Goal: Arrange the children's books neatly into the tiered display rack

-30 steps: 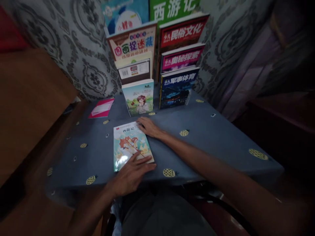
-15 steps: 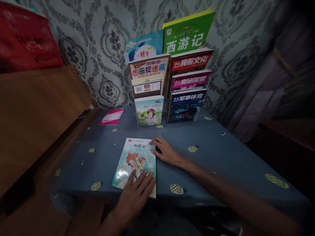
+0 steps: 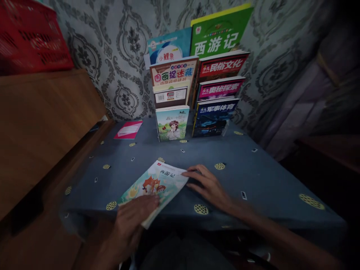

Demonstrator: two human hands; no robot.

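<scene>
Left hand lay blurred across the book, hiding its lower cover; right hand, fingers slightly parted, touched the upper right corner. Whether either gripped could not be told. The book slanted at the near edge of the tabletop, open room rightward, standing books well apart beyond.

The left forearm rises from the lower edge, and its left hand is turned palm down, fingers close together and slightly blurred, pointing up and rightward. The right forearm slants in from the lower right to a nearly straight wrist; the right hand reaches leftward, its fingers loosely curved, thumb and forefinger apart.
</scene>
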